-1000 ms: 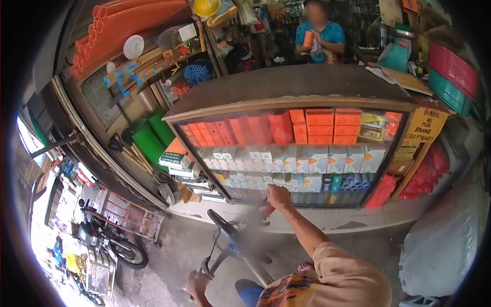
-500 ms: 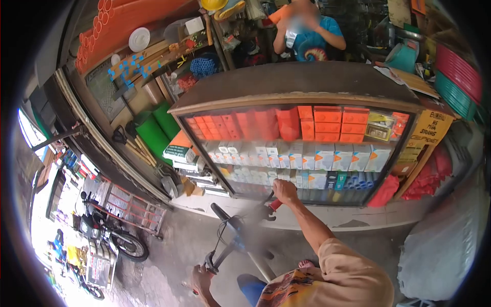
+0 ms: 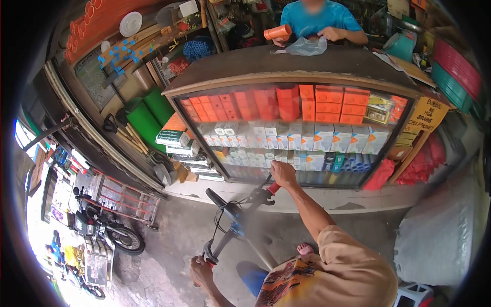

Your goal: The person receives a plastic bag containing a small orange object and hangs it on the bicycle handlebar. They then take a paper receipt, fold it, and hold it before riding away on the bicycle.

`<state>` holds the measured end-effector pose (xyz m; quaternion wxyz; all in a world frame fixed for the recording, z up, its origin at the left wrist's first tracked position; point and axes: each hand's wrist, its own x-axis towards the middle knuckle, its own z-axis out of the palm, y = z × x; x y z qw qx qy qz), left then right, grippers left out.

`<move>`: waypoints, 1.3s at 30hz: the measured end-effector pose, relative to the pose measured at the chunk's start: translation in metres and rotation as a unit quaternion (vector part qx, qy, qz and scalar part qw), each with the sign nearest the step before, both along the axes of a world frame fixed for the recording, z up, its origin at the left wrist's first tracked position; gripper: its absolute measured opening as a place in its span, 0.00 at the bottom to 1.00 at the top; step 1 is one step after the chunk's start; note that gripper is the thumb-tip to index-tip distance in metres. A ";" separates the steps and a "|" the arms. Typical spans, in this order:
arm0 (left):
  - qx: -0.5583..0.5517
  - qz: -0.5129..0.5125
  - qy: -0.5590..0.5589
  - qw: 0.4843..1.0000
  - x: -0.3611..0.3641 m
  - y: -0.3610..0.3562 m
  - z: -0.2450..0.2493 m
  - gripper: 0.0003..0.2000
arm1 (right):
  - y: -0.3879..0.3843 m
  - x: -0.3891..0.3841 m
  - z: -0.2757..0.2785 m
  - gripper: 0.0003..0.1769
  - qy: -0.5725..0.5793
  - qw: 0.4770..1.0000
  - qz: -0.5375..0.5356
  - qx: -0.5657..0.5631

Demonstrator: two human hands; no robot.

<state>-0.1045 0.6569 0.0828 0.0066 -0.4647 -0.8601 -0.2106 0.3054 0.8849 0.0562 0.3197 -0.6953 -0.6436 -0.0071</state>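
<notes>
A bicycle (image 3: 234, 220) stands below me, its handlebar running from lower left to upper right. My left hand (image 3: 201, 271) is closed round the red left grip at the lower left. My right hand (image 3: 283, 174) wraps the red right grip (image 3: 273, 189), just in front of the glass display counter (image 3: 240, 82). Behind the counter, a person in a blue shirt (image 3: 319, 20) holds an orange pipe fitting (image 3: 277, 33) in one hand; their other hand is by a clear plastic bag (image 3: 308, 46) on the counter top.
Boxes and orange fittings fill the counter's shelves. Parked at the left is a motorcycle (image 3: 110, 233), near a red metal rack (image 3: 125, 197). Green rolls (image 3: 146, 120) and shovels lean left of the counter. A large wrapped grey bundle (image 3: 434, 240) stands at the right.
The person behind the counter has lowered the orange fitting and the plastic bag from near their face to the counter top. My view has shifted slightly; both my hands stay on the grips.
</notes>
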 end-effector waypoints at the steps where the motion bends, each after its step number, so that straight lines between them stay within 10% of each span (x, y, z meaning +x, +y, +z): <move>1: 0.002 0.003 -0.002 1.000 -0.002 0.000 -0.001 0.17 | -0.001 -0.003 0.001 0.11 -0.006 1.000 -0.003 -0.003; 39: -0.047 0.032 -0.016 0.998 0.021 0.006 0.021 0.19 | -0.007 0.004 0.012 0.10 0.108 0.994 -0.014 -0.010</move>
